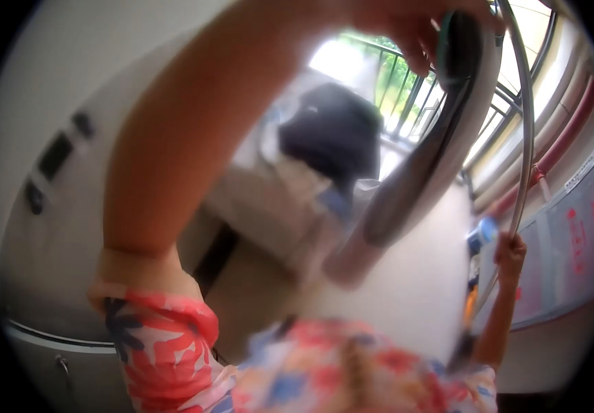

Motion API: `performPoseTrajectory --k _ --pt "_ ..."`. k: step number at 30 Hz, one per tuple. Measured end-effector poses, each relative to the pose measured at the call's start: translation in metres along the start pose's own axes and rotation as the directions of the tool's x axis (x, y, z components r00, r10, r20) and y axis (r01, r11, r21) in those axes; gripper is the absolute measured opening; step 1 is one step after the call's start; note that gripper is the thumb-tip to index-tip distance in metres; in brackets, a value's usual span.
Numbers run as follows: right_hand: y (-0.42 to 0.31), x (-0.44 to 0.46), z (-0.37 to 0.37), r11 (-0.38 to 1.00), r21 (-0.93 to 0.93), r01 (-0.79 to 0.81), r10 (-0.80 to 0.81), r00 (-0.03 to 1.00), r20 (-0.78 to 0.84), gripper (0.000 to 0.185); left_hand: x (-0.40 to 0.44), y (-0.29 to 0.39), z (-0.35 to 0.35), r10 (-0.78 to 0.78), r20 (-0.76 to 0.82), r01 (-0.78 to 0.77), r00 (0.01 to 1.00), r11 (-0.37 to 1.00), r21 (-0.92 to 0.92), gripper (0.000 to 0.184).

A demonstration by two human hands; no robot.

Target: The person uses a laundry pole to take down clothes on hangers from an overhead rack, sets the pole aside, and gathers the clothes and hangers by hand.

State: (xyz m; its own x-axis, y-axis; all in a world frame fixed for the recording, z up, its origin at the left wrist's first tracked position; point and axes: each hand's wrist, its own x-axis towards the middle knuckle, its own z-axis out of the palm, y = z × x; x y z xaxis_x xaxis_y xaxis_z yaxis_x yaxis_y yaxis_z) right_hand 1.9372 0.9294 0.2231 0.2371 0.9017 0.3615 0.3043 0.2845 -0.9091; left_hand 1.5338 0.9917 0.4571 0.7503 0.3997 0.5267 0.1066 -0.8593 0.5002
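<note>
My left arm reaches up across the view, and my left hand point(407, 31) is at the top edge, partly cut off. Its fingers curl at the upper end of a long dark-and-pale hanging thing point(414, 172), which looks like cloth but is too blurred to name surely. Lower right, my right hand point(510, 253) is closed around a thin metal pole point(527, 131). That pole rises, slightly bent by the lens, to the top edge beside the hanging thing. Whether the pole's top touches it cannot be made out.
A dark garment point(331, 131) and pale cloths point(276, 186) hang or lie behind, blurred. Beyond are a window railing point(400, 86), a red pipe point(572, 131) and a grey box with red markings point(572, 241). A white cabinet-like surface point(56, 268) stands left.
</note>
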Motion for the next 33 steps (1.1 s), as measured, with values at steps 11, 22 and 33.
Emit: performPoseTrajectory --k 11,22,33 --pt "0.062 0.020 0.042 0.932 -0.319 -0.170 0.213 0.972 0.104 0.030 -0.043 -0.222 0.045 -0.359 -0.303 0.252 0.883 0.906 -0.340 0.019" --pt "0.068 0.005 0.147 0.886 -0.130 -0.445 0.460 0.878 0.131 0.029 -0.249 -0.502 0.062 -0.903 -0.339 0.679 0.263 0.424 -0.600 0.004" --pt "0.036 -0.006 0.262 0.884 -0.173 -0.434 0.465 0.782 0.416 0.018 -0.175 -0.328 0.111 -0.675 -0.004 0.531 0.738 0.585 -0.613 0.024"
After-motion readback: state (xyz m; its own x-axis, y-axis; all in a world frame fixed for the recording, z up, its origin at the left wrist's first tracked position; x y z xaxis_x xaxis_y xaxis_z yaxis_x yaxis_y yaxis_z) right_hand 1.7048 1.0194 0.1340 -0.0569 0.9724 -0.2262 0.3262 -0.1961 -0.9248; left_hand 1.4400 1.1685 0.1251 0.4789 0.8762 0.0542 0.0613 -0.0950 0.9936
